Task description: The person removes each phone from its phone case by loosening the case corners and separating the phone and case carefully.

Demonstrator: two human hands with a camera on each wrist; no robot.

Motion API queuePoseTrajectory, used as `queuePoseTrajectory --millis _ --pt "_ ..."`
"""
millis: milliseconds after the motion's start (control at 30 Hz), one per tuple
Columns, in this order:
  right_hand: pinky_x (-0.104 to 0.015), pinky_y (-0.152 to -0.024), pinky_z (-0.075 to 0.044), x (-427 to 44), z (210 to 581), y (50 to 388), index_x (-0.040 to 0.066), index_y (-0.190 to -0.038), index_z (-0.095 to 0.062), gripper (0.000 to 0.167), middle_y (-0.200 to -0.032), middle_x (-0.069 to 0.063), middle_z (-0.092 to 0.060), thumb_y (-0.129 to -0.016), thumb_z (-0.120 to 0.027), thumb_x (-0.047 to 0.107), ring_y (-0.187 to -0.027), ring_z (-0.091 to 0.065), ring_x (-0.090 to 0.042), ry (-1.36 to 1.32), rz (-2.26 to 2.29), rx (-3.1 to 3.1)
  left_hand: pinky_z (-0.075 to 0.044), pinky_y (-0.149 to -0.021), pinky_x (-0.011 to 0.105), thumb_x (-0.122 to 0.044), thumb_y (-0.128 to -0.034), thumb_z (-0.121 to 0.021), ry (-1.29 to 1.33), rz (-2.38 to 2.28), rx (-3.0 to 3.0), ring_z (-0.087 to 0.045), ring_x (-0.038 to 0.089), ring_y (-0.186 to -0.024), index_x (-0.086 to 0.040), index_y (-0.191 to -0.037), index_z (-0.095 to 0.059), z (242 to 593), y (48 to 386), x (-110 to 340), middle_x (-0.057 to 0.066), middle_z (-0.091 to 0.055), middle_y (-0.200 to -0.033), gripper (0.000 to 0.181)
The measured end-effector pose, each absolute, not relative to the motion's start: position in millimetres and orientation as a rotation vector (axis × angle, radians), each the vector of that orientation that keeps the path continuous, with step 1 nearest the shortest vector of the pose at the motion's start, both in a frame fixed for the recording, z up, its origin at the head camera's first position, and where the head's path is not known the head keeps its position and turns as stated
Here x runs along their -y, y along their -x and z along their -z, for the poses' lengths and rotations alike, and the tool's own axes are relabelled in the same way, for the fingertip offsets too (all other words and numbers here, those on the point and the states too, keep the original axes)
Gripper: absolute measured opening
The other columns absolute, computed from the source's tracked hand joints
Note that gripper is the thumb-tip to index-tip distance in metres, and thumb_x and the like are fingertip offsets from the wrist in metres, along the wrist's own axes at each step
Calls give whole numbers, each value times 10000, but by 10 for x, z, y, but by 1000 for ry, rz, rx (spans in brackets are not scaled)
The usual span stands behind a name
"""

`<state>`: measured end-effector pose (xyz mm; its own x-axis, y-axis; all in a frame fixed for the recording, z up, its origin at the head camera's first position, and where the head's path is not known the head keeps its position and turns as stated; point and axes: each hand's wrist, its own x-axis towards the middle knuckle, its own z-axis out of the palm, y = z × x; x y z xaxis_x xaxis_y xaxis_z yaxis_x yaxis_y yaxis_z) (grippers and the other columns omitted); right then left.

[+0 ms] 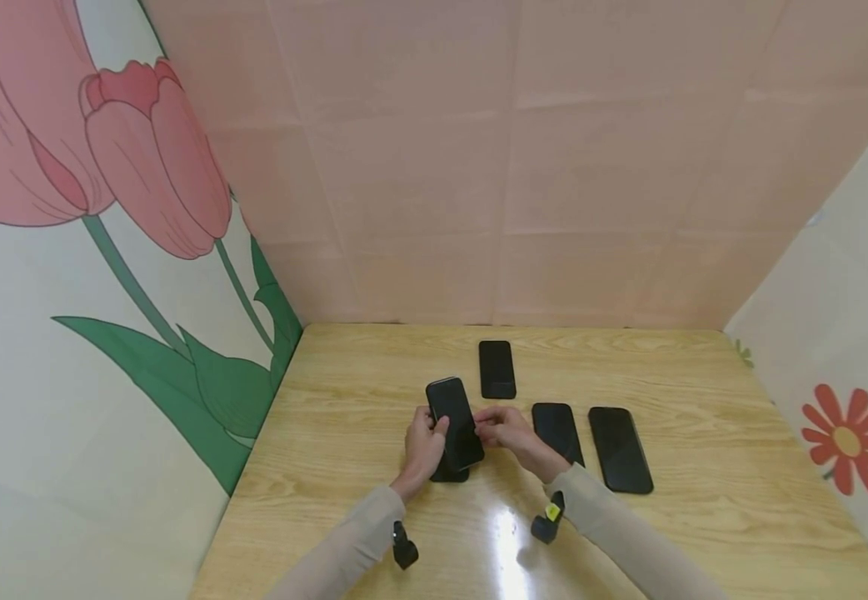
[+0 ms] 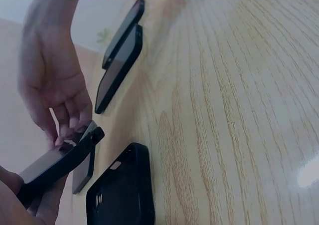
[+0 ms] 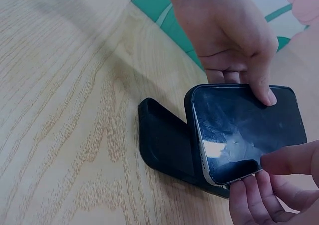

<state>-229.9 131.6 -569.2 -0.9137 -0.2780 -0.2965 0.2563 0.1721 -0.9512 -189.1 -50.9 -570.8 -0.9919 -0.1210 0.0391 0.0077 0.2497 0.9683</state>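
Observation:
A dark phone (image 1: 455, 421) is held above the table by the left hand (image 1: 422, 446), its thumb on the screen and fingers underneath. The right hand (image 1: 512, 433) pinches the phone's long edge, thumb on the screen side. In the right wrist view a black case rims part of the phone (image 3: 234, 120), while its silver edge shows bare at the lower corner, near the right hand (image 3: 284, 195). Under the phone lies a separate black case (image 2: 119, 200), hollow side up, on the table.
Two dark phones (image 1: 620, 450) (image 1: 557, 432) lie on the wooden table (image 1: 741, 467) at the right, beside the right forearm. Another dark phone (image 1: 497, 369) lies farther back. A pink wall covering (image 1: 516, 167) stands behind the table, with flower-printed sheets at both sides.

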Motion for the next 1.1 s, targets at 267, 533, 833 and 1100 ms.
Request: queuePoseTrajectory --millis 267,533,833,1100 --pt "-358 -776 -570 -1311 5662 2307 -125 -1120 -615 210 -1010 -165 -659 -917 -581 -85 -857 -641 -196 23 1756 -2102 -505 -681 330 -87 -1009 -556 -121 1831 2422 -614 171 -776 31 -1136 -535 5696 1894 507 119 -690 -910 174" --pt "-399 -808 -569 -1340 5645 2325 -137 -1124 -621 220 -987 -159 -668 -913 -608 -77 -835 -655 -191 34 1738 -2091 -512 -688 326 -84 -1013 -547 -158 1845 2442 -618 176 -790 34 -1162 -528 5698 1903 517 126 -688 -926 192" --pt "-405 -824 -564 -1347 5625 2324 -127 -1155 -608 267 -969 -160 -648 -904 -637 -42 -835 -649 -200 26 1719 -2068 -521 -682 333 -52 -999 -559 -136 1825 2431 -637 192 -799 52 -1142 -529 5703 1913 515 160 -704 -951 180" --pt "-386 -807 -569 -1369 5635 2325 -162 -1175 -588 295 -952 -150 -653 -904 -629 -52 -815 -647 -173 94 1748 -2036 -519 -692 346 -29 -983 -573 -130 1792 2408 -635 197 -773 58 -1108 -538 5726 1921 509 145 -697 -869 157"
